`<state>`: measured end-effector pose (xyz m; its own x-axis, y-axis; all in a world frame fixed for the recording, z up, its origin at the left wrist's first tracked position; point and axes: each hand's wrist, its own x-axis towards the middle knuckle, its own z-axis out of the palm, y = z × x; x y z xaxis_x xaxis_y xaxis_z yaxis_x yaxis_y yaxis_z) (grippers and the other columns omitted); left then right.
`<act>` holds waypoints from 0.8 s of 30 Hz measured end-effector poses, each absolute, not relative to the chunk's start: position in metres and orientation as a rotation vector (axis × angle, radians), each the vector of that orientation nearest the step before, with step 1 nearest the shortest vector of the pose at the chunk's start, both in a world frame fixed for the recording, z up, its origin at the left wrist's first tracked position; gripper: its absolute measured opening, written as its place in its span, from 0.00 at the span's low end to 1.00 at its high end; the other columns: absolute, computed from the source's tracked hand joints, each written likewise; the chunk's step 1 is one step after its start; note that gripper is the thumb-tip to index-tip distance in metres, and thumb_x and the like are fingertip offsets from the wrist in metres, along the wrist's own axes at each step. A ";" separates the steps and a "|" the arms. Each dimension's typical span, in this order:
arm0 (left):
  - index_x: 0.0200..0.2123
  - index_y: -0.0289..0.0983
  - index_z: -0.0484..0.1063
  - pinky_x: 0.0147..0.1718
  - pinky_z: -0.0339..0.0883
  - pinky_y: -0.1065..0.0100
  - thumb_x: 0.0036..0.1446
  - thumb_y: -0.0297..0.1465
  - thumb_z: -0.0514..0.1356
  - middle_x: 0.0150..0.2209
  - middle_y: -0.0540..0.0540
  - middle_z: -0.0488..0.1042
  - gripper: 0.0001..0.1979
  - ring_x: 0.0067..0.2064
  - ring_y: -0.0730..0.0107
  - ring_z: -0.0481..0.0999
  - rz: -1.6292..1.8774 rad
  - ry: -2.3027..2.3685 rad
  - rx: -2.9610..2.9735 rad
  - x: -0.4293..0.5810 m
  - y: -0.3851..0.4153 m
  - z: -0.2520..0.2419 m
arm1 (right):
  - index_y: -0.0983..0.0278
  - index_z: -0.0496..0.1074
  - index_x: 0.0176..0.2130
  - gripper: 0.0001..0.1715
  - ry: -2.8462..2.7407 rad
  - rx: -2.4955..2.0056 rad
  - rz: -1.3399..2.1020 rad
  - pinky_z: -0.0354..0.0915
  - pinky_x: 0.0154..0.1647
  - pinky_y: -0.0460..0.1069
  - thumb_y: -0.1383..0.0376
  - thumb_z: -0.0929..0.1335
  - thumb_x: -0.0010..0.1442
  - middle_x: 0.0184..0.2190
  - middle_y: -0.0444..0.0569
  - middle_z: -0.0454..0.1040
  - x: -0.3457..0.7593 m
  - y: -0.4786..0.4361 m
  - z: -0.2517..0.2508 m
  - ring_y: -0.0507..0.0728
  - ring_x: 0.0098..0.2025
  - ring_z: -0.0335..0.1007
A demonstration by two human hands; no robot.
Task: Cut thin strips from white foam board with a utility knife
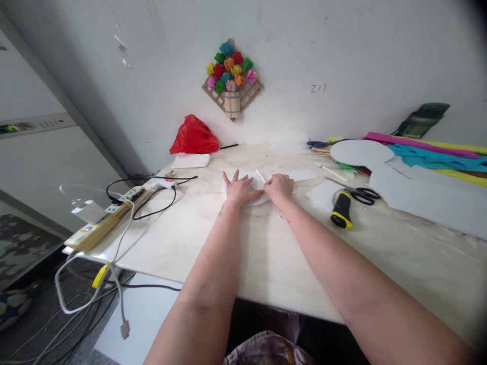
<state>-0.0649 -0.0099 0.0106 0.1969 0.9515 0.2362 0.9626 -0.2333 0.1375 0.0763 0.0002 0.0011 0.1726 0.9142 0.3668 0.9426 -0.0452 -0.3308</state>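
Observation:
My left hand [240, 191] lies with fingers spread on a white, rounded piece of paper or card [260, 201], pressing it against the tabletop. Close beside it, my right hand [279, 186] is closed, its fingers bent down at a narrow white strip [261, 176] that sticks up from the white piece. The fingers partly hide how the strip and the piece meet. Another flat white offcut [302, 175] shows just beyond the right hand.
To the right lie black-handled scissors [364, 195], a black-and-yellow tool handle [342, 210], white card sheets [422, 195] and coloured strips [437, 156]. A red plastic bag [195, 136] sits at the back. On the left are a power strip [102, 223], a white glue gun [163, 183] and loose cables.

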 end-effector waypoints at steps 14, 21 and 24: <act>0.52 0.50 0.70 0.59 0.12 0.42 0.55 0.44 0.51 0.57 0.54 0.68 0.22 0.66 0.51 0.49 -0.390 -1.732 -2.491 -0.039 -0.017 0.010 | 0.63 0.78 0.34 0.13 -1.679 -1.997 0.149 0.62 0.45 0.53 0.65 0.65 0.49 0.37 0.55 0.77 0.087 -0.002 0.003 0.62 0.47 0.69; 0.48 0.49 0.74 0.60 0.11 0.44 0.53 0.44 0.53 0.51 0.53 0.74 0.21 0.63 0.50 0.56 -0.437 -1.728 -2.432 -0.040 -0.018 0.013 | 0.62 0.78 0.33 0.15 -1.633 -1.983 0.188 0.62 0.46 0.52 0.58 0.65 0.51 0.37 0.55 0.78 0.090 0.002 0.003 0.62 0.47 0.70; 0.47 0.48 0.75 0.60 0.12 0.44 0.53 0.45 0.53 0.49 0.51 0.75 0.21 0.62 0.51 0.57 -0.438 -1.738 -2.407 -0.041 -0.018 0.013 | 0.62 0.78 0.33 0.16 -1.575 -1.948 0.254 0.63 0.45 0.50 0.57 0.64 0.52 0.36 0.53 0.78 0.096 0.008 0.000 0.60 0.45 0.72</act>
